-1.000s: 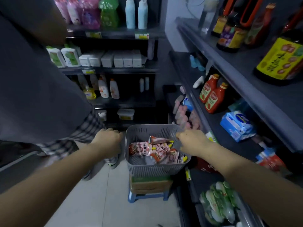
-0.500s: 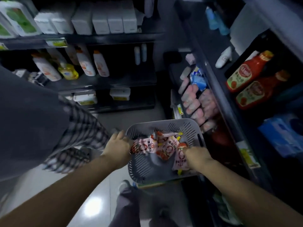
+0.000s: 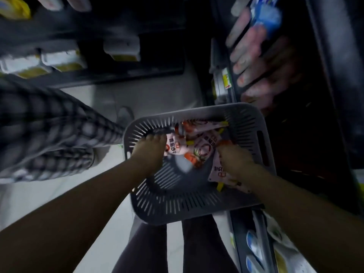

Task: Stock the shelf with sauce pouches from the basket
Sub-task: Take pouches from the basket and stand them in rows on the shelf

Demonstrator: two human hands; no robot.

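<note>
Down inside basket, right hand grip curled on pouch beneath it, left hand grip unclear

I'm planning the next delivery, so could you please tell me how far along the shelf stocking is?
Done: unclear, the shelf is blurred. In hand: the right hand grips one sauce pouch inside the basket; the left hand reaches among the other pouches. Left: shelving them all.

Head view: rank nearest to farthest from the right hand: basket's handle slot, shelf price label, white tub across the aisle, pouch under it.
1. Pouch, under the right hand, touching it.
2. Handle slot, right wall of the basket.
3. Price label, beyond the basket's far rim.
4. White tub, across the aisle, upper left.
</note>
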